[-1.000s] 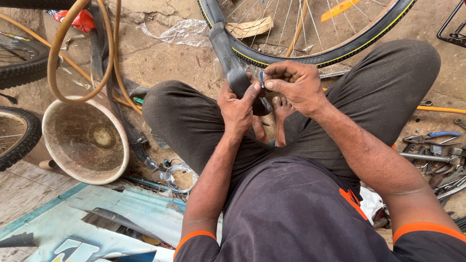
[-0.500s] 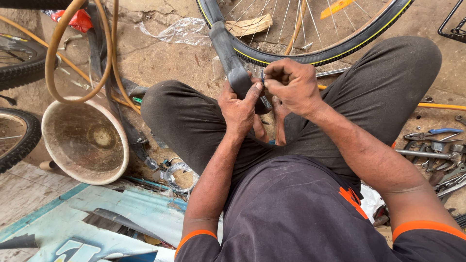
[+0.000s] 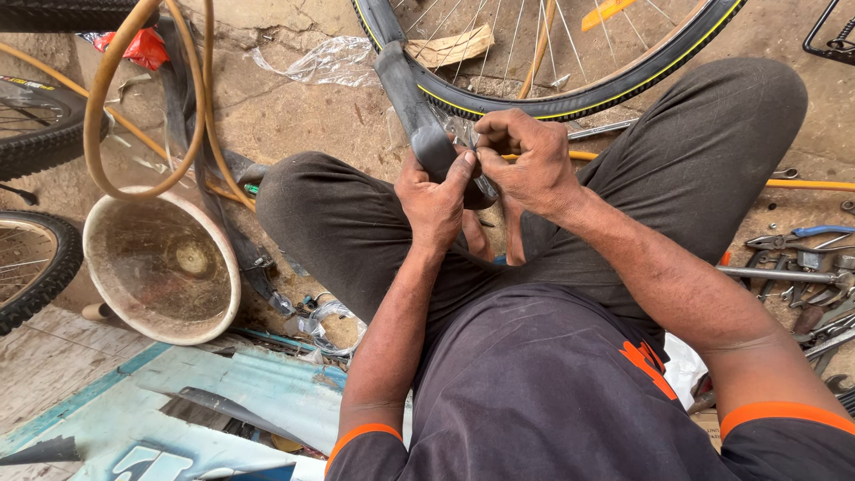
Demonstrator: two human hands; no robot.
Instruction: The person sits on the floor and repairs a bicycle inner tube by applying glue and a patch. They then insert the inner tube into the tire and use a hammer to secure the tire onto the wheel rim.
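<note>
A black inner tube (image 3: pixel 414 107) is held up in front of the chest, above the lap, its upper length running toward the bicycle wheel (image 3: pixel 570 62) that lies on the ground just beyond the knees. The lower end of the tube is gripped in the left hand (image 3: pixel 436 200), whose fingers are wrapped around it with the thumb pressed up against the rubber. The right hand (image 3: pixel 525 160) is closed just beside the left, touching it, its fingertips pinched together on a small pale piece at the tube's surface; what that piece is cannot be told. Both hands are seen between the bent knees, which are clothed in dark trousers.

The ground is bare, dusty concrete, stained and littered. A round, dirty basin (image 3: pixel 165 267) is set to the left of the knee, with a loop of tan hose (image 3: pixel 142 98) hung above it. Two more tyres (image 3: pixel 36 258) are seen at the left edge. To the right, near the other knee, pliers and spanners (image 3: pixel 802 267) are scattered. Crumpled clear plastic (image 3: pixel 312 62) lies near the wheel, and pale blue painted boards (image 3: pixel 232 401) lie in the lower left.
</note>
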